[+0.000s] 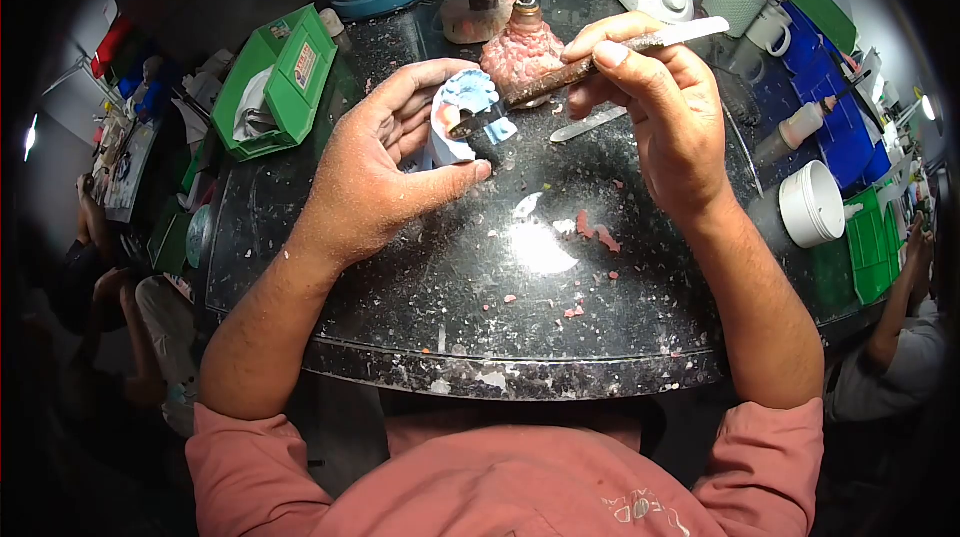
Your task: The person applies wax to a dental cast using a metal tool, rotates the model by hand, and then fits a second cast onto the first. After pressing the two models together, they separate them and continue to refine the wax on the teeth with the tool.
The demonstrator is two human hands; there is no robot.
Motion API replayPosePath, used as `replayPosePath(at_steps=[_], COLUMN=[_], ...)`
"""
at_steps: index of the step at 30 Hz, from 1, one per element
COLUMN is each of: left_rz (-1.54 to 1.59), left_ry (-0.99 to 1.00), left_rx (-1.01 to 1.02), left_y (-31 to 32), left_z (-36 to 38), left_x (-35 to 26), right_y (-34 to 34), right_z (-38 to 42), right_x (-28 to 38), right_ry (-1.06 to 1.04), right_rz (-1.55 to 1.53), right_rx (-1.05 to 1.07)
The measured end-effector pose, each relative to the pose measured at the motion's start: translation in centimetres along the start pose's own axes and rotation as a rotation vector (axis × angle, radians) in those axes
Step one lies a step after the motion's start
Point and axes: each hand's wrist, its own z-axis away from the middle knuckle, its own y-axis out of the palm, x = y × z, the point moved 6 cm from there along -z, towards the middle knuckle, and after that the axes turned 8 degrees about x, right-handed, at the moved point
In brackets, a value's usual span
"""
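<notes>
Pink sleeves [500,482] fill the bottom of the view, and both forearms reach out over the dark bench [480,307], which is speckled with pink and white chips.

The left hand [385,162] cradles a dental cast [462,115] — pale blue and white with a pink band of wax along its arch. Fingers curl behind it and the thumb presses across the lower edge, so the grip is closed on the cast and holds it tilted toward the face. The right hand [650,102] is closed on a knife [600,55], pinched between thumb and fingers near the middle of the shaft; the pale handle sticks out to the upper right, and the dark blade end runs down-left to meet the cast at its pink band.

So the cast sits just left of and below the right-hand grip, in contact with the blade tip, above the bench rather than on it.

To do this well, I judge the cast should stay braced by the thumb, the tool should work in short, light strokes, and the two hands should stay close — a long stroke could gouge the wax.

Behind the cast stands a burner [522,47] caked in pink wax; a second blade [588,124] lies beside it, and a white jar [812,203] sits to the right.
</notes>
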Motion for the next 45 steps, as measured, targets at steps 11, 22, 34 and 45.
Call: replayPosePath(at_steps=[11, 22, 34, 45], left_rz=[0.015, 0.01, 0.091, 0.114], left_ry=[-0.019, -0.027, -0.022, -0.037], left_rx=[-0.015, -0.008, 0.012, 0.032], left_y=[0.0, 0.0, 0.2, 0.5], left_z=[0.1, 0.1, 0.1, 0.3], left_x=[0.1, 0.0, 0.0, -0.3], right_y=[0.2, 0.2, -4.1, -5.0], right_z=[0.0, 0.0, -1.6, -7.1], right_x=[0.1, 0.1, 0.4, 0.1], right_ry=[-0.015, -0.019, -0.076, -0.149], right_rz=[0.008, -0.016, -0.113, 0.46], right_rx=[-0.01, -0.029, -0.293, -0.185])
